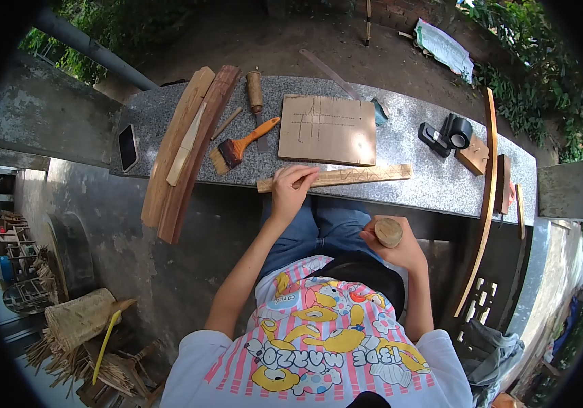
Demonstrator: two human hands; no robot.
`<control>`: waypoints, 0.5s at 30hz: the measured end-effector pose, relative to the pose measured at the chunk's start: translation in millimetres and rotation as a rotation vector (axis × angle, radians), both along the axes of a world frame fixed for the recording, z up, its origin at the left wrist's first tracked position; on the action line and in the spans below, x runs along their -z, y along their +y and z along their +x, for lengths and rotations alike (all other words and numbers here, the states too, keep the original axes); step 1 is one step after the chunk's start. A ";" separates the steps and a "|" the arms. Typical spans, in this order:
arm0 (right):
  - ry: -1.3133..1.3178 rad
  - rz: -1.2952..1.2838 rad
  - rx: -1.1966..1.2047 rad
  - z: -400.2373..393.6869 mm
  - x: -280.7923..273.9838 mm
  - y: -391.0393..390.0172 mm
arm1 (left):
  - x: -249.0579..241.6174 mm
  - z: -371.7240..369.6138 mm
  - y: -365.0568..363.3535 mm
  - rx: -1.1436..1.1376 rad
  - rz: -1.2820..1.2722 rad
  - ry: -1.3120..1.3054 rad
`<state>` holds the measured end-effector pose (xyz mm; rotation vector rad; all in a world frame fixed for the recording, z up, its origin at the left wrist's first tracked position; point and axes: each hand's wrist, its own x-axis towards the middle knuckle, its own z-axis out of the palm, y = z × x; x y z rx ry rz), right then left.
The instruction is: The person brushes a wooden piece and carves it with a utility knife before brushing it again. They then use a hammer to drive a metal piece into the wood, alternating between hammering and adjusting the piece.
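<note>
Near the front edge of the speckled stone table (pixel 237 160), a light wooden strip (pixel 366 175) with pencilled marks lies crosswise. My left hand (pixel 291 194) rests on the strip near its left end, its fingers pressed together over the wood. Above my lap, to the right, my right hand (pixel 403 246) is wrapped round a round wooden handle (pixel 389 232); the rest of that tool is hidden. Just beyond the strip lies a flat board (pixel 327 139) with drawn lines.
Left on the table are long wooden pieces (pixel 217 122), a phone (pixel 128 148), an orange-handled brush (pixel 240 146) and a wooden-handled tool (pixel 255 92). To the right are a black object (pixel 456 131), a wooden block (pixel 471 156) and a long curved strip (pixel 491 163) overhanging the edge.
</note>
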<state>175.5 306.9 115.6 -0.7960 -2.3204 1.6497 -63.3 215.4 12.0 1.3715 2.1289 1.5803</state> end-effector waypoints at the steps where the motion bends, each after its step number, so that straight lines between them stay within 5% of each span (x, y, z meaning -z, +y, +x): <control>1: 0.000 -0.003 0.002 0.3 0.9 -0.4 | 0.9 0.4 -0.5 0.002 -0.003 0.000; 15: 0.046 0.044 -0.007 -3.9 2.1 -1.0 | 6.7 4.3 -3.4 -0.019 0.089 0.197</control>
